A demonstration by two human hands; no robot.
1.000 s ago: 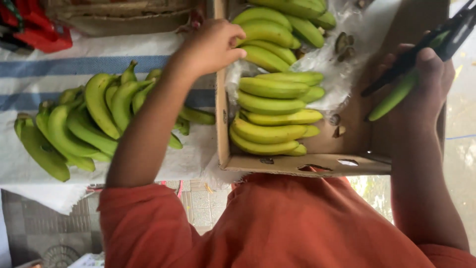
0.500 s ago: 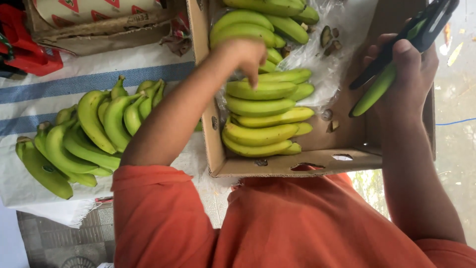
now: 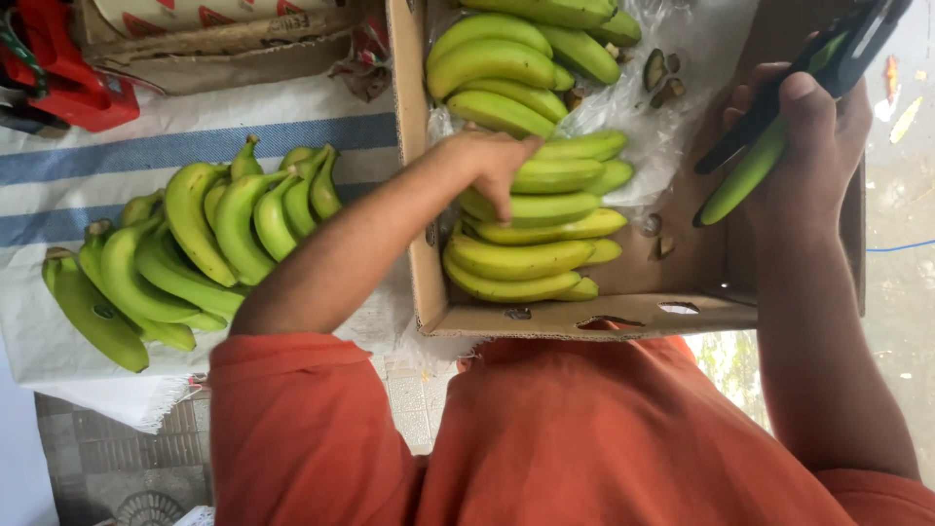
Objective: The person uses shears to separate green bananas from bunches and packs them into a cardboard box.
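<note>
My left hand [image 3: 495, 166] reaches into an open cardboard box [image 3: 584, 318], its fingers laid on a bunch of green-yellow bananas [image 3: 531, 244] in the near part of the box. A second bunch [image 3: 506, 58] lies farther back on clear plastic lining. At the box's right side my right hand [image 3: 813, 146] is raised and grips a single green banana [image 3: 745, 177] together with a black hand tool [image 3: 838, 54]. Whether the left hand's fingers grip the bunch or only rest on it cannot be told.
Left of the box, several bunches of green bananas [image 3: 185, 253] lie on a white cloth with blue stripes [image 3: 146, 151]. A red object [image 3: 63, 83] and another cardboard box [image 3: 214, 29] sit at the back left. Cut stem bits [image 3: 662, 73] lie on the plastic.
My left hand has come down from the far bunch onto the near bunch in the box. My right hand still holds the banana and the tool in about the same spot.
</note>
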